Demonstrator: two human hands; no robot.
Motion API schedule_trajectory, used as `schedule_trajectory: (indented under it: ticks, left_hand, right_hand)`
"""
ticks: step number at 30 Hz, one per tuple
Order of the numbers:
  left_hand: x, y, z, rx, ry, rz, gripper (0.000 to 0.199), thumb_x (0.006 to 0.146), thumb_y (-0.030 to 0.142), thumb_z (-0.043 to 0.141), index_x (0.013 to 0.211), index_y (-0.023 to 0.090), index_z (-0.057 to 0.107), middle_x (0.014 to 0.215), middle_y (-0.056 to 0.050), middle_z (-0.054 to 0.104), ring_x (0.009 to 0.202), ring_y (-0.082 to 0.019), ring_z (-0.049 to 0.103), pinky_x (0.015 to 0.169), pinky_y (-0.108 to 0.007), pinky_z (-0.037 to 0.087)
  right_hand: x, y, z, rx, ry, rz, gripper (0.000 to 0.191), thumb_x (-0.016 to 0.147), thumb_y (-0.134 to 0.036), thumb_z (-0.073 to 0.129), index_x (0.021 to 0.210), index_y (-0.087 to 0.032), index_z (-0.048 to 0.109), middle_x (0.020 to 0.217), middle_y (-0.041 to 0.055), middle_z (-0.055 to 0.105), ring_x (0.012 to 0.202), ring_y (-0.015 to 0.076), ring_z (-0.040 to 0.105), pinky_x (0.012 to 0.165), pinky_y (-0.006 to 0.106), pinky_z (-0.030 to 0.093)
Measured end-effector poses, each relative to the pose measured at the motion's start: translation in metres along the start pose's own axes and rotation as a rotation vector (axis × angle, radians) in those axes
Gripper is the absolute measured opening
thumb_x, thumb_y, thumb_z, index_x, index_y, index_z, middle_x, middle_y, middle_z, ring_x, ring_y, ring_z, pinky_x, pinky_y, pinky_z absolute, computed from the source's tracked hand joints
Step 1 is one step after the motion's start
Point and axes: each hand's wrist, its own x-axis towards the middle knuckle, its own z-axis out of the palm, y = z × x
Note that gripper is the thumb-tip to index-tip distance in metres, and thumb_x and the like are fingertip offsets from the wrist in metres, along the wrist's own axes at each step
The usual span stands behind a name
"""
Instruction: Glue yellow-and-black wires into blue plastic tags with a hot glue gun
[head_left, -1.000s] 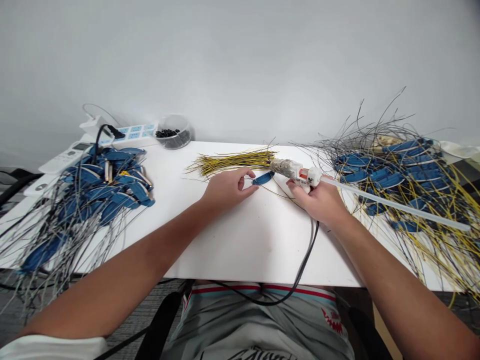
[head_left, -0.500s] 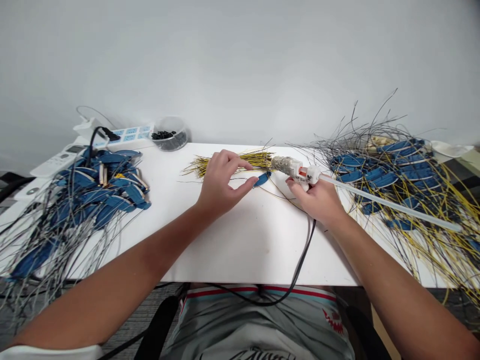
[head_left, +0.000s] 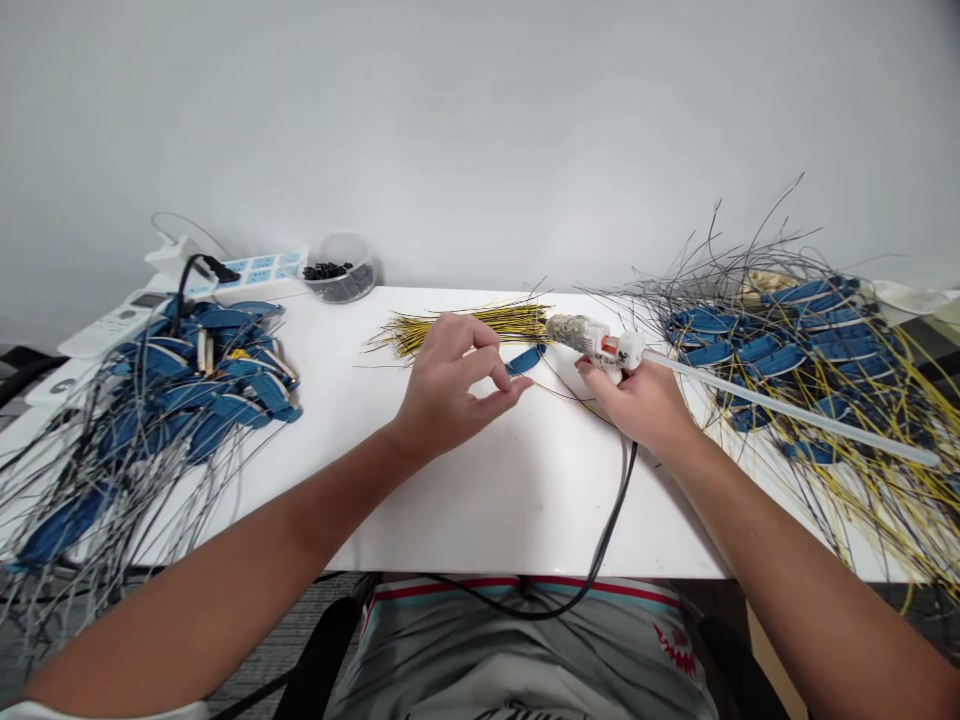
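My right hand (head_left: 641, 400) is wrapped round a glue gun (head_left: 600, 340) with a wrapped nozzle and a long translucent stick trailing out to the right. Just left of the nozzle lies a blue curved piece (head_left: 526, 360) with thin wires running from it to the right. Close beside that piece, my left hand (head_left: 465, 385) has its thumb and fingers curled near each other; whether anything thin is between the fingertips is too small to tell. Behind the left hand stretches a bundle of yellow and black wires (head_left: 502, 322) on the white table (head_left: 450, 510).
Blue pieces with grey wires (head_left: 240, 405) are heaped at the left. More blue pieces with yellow and black wires (head_left: 772, 355) cover the right. A clear round tub (head_left: 341, 285) of black parts and a power strip (head_left: 262, 270) stand at the back left. A black cable (head_left: 611, 520) hangs over the front edge.
My left hand has moved slightly nearer to me, and its thumb and fingers have drawn closer together. More of the blue piece shows. The glue gun has barely moved.
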Motion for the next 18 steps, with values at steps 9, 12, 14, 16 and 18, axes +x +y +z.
schedule_trajectory:
  ticks: [9,12,14,16,18]
  left_hand:
    - [0.005,0.019,-0.013,-0.069,-0.094,0.168,0.044,0.082,0.026,0.081,0.059,0.016,0.045,0.075,-0.002,0.059,0.084,-0.015,0.048,0.078,-0.032,0.042]
    - [0.006,0.020,-0.013,-0.062,-0.092,0.159,0.044,0.084,0.024,0.078,0.058,0.015,0.043,0.073,-0.002,0.059,0.084,-0.015,0.049,0.078,-0.032,0.042]
    - [0.006,0.020,-0.013,-0.064,-0.087,0.153,0.042,0.085,0.022,0.076,0.059,0.016,0.043,0.072,-0.001,0.060,0.084,-0.015,0.050,0.078,-0.032,0.041]
    - [0.005,0.019,-0.012,-0.069,-0.097,0.143,0.039,0.087,0.021,0.073,0.060,0.016,0.044,0.072,-0.001,0.061,0.084,-0.015,0.051,0.078,-0.033,0.041]
    - [0.004,0.018,-0.012,-0.085,-0.131,0.128,0.036,0.090,0.021,0.069,0.062,0.016,0.046,0.071,-0.001,0.062,0.083,-0.015,0.052,0.079,-0.034,0.041]
  right_hand:
    - [-0.001,-0.001,0.001,-0.010,-0.007,0.007,0.024,0.090,-0.041,0.063,0.086,-0.019,0.071,0.071,0.0018,0.066,0.072,0.0215,0.063,0.070,0.031,0.042]
    - [0.000,-0.003,0.001,-0.016,0.002,-0.010,0.025,0.091,-0.041,0.063,0.092,-0.019,0.073,0.076,0.0023,0.068,0.073,0.0220,0.064,0.070,0.032,0.042]
    - [-0.001,-0.004,0.001,-0.009,0.007,-0.020,0.024,0.091,-0.041,0.063,0.094,-0.019,0.074,0.079,0.0028,0.069,0.076,0.0225,0.064,0.071,0.032,0.042]
    - [-0.002,-0.004,0.002,0.019,0.005,-0.010,0.025,0.090,-0.041,0.064,0.094,-0.019,0.075,0.079,0.0035,0.070,0.076,0.0226,0.064,0.070,0.032,0.042]
    - [-0.002,-0.003,0.003,0.108,-0.004,0.028,0.028,0.089,-0.042,0.066,0.095,-0.018,0.077,0.081,0.0046,0.071,0.074,0.0218,0.063,0.066,0.032,0.042]
